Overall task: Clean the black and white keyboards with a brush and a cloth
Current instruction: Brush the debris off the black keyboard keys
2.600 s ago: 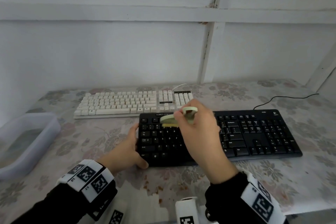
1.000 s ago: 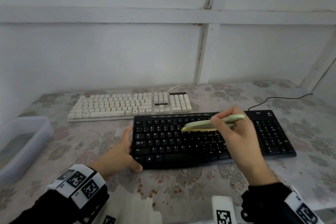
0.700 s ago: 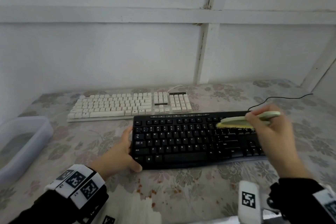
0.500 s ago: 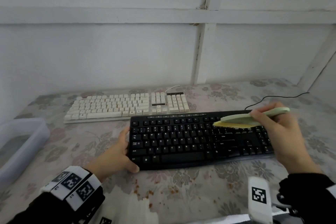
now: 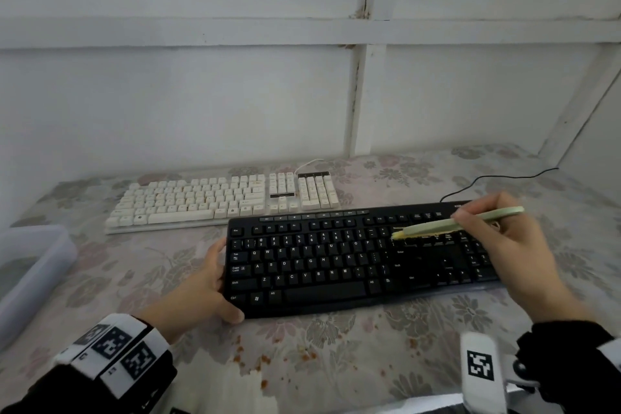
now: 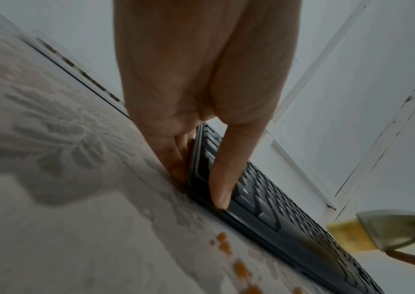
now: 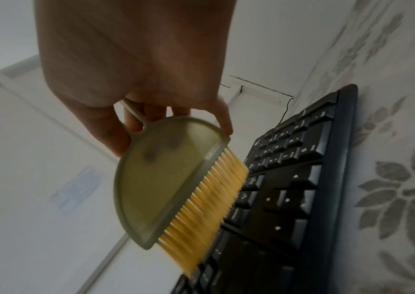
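Right hand point(image 5: 504, 257) curls its fingers round the pale green brush point(image 5: 447, 224), yellow bristles on the black keyboard point(image 5: 336, 262) at its right part. Left hand point(image 5: 201, 292) clasps that keyboard's left end, thumb on the near corner. Beyond it, farther left, lies the white keyboard point(image 5: 218, 200) on the floral table point(image 5: 336, 363).

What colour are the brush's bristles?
Yellow bristles on the pale green brush, clearest in the right wrist view.
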Demonstrator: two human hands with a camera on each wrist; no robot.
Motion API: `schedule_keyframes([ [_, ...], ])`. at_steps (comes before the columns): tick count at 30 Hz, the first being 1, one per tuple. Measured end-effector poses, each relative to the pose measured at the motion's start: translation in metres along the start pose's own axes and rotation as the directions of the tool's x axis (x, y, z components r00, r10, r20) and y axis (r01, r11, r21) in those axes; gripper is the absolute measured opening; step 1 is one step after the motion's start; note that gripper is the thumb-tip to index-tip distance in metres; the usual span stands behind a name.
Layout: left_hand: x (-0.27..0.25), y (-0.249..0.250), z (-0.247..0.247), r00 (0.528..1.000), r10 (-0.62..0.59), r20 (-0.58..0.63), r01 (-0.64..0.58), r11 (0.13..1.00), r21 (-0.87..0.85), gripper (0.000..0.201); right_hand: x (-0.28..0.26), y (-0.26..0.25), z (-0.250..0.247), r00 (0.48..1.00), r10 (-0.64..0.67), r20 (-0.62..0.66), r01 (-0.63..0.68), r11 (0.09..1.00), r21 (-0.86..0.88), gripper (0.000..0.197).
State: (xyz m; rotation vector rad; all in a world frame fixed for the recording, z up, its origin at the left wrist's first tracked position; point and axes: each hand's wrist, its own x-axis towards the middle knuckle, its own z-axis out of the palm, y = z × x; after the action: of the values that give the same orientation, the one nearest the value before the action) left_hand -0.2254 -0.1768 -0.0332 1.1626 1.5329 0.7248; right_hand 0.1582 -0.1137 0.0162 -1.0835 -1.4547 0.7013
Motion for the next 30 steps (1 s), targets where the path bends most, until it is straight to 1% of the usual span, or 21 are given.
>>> schedule_keyframes([
  [3,0.000,0.000,-0.001,1.000,-0.006,0.006,0.006,1.000,-0.024,0.131,0.003,0.012,-0.010,1.000,0.004,-0.007,-0.005,0.995,-0.101,0.015],
  [7,0.000,0.001,0.001,1.000,0.001,0.008,-0.001,0.999,-0.033,0.134,0.012,0.013,-0.031,0.993,-0.012,-0.117,-0.010,0.983,-0.183,0.019],
  [9,0.000,0.001,0.001,1.000,0.010,0.006,-0.009,0.999,-0.045,0.133,0.014,0.008,-0.035,0.991,0.000,-0.130,-0.008,0.998,-0.058,0.015],
  [10,0.000,0.000,0.001,1.000,0.013,0.006,-0.012,0.999,-0.053,0.133,0.016,0.007,-0.036,0.992,0.012,-0.127,-0.011,1.000,0.006,0.020],
  [11,0.000,0.000,0.001,1.000,0.015,0.005,-0.015,0.998,-0.057,0.133,0.017,0.008,-0.038,0.993,0.014,-0.117,-0.011,1.000,0.021,0.029],
  [12,0.000,0.000,0.001,1.000,0.017,-0.001,-0.017,0.998,-0.062,0.133,0.018,0.008,-0.037,0.995,0.016,-0.101,-0.013,1.000,0.023,0.032],
  [14,0.000,0.000,0.001,1.000,0.023,-0.010,-0.024,0.997,-0.076,0.133,0.020,0.010,-0.037,0.999,0.032,-0.043,-0.032,0.999,0.018,0.014],
  [15,0.000,0.000,0.002,1.000,0.023,-0.009,-0.024,0.997,-0.077,0.132,0.021,0.014,-0.039,0.999,0.031,-0.036,-0.031,1.000,-0.001,0.017],
  [16,0.000,0.000,0.002,1.000,0.023,-0.007,-0.024,0.997,-0.079,0.131,0.022,0.017,-0.042,0.999,0.028,-0.036,-0.029,0.999,-0.029,0.024],
  [18,0.001,0.000,0.002,1.000,0.023,-0.005,-0.023,0.997,-0.077,0.130,0.026,0.021,-0.052,0.998,0.040,-0.049,-0.043,0.997,-0.064,0.028],
  [21,0.002,-0.001,0.001,1.000,0.020,-0.015,-0.021,0.997,-0.072,0.128,0.031,0.025,-0.067,0.991,0.035,-0.127,-0.052,0.990,-0.132,0.027],
  [24,0.002,-0.001,0.001,0.999,0.017,-0.027,-0.019,0.997,-0.069,0.124,0.032,0.024,-0.075,0.968,0.007,-0.251,-0.046,0.987,-0.153,0.030],
  [26,0.003,-0.001,0.001,0.999,0.016,-0.030,-0.018,0.998,-0.066,0.124,0.029,0.019,-0.074,0.952,-0.010,-0.306,-0.039,0.987,-0.154,0.030],
  [28,0.004,-0.002,0.000,0.999,0.008,-0.031,-0.011,0.998,-0.067,0.128,0.026,0.013,-0.069,0.946,-0.025,-0.323,-0.022,0.989,-0.144,0.030],
  [30,0.004,-0.002,0.000,1.000,0.005,-0.023,-0.007,0.998,-0.064,0.134,0.022,0.003,-0.058,0.954,-0.052,-0.295,0.013,0.991,-0.134,0.029],
])
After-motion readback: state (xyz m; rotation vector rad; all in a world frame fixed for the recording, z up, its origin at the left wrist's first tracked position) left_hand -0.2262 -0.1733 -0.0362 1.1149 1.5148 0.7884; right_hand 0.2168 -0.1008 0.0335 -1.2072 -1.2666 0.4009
